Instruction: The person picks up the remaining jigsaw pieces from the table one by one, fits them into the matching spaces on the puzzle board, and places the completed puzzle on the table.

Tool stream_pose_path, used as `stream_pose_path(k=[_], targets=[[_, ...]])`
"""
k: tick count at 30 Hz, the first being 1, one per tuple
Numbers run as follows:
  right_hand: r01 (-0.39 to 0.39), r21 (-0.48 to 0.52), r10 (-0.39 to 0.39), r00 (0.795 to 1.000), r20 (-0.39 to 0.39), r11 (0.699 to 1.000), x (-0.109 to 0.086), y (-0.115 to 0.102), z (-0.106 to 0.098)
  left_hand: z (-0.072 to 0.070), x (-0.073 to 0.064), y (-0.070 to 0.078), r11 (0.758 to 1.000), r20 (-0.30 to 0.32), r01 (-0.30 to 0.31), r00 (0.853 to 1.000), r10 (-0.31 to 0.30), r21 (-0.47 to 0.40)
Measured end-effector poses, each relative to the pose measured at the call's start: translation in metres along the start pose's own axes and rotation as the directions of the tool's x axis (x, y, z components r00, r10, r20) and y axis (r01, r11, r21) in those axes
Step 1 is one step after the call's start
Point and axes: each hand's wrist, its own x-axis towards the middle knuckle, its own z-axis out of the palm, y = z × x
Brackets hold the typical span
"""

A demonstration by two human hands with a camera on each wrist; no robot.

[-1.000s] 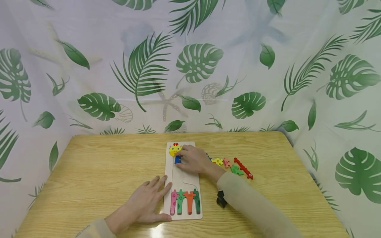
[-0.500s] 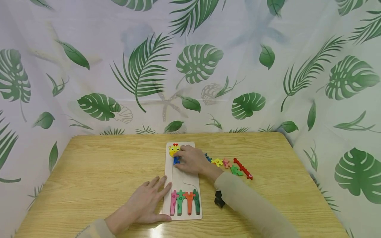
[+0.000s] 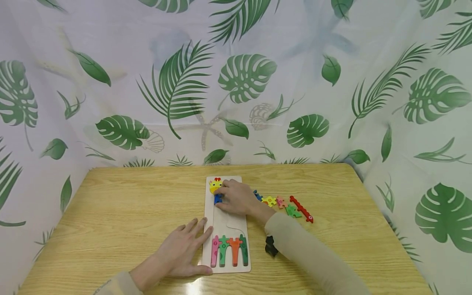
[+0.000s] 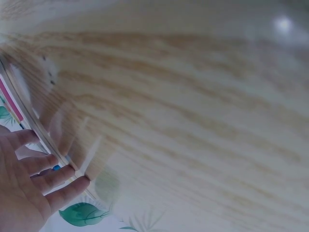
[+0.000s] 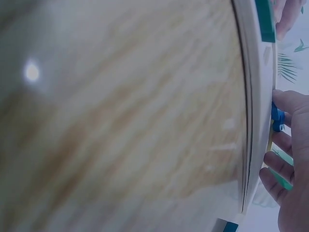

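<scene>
A pale puzzle board (image 3: 231,223) lies lengthwise on the table. At its far end sits a yellow giraffe-head piece (image 3: 215,186). Just below that, my right hand (image 3: 239,198) pinches a blue puzzle piece (image 3: 218,199) between thumb and fingers; the right wrist view also shows this blue piece (image 5: 277,117) at the thumb. Four-legged shapes fill the near end: a pink piece (image 3: 215,252), a green one (image 3: 223,250), an orange one (image 3: 234,251) and a dark green one (image 3: 243,250). My left hand (image 3: 184,248) lies spread, fingertips touching the board's left edge.
Right of the board lie loose pieces: a yellow piece (image 3: 269,200), a pink piece (image 3: 280,202), a green piece (image 3: 293,211), a long red piece (image 3: 301,209) and a partly hidden blue one (image 3: 257,195). A black object (image 3: 271,246) shows beside the right sleeve.
My right hand has shifted slightly left with the blue piece, closer beneath the giraffe head. The left hand has stayed at the board's edge.
</scene>
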Motion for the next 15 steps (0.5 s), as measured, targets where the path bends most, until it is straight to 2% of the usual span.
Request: stream_pose_path(k=[15], targets=[[0.000, -0.017, 0.001, 1.000, 0.013, 1.000, 0.0011, 0.0004, 0.0000, 0.0006, -0.0004, 0.0008, 1.000, -0.007, -0.001, 1.000, 0.001, 0.010]])
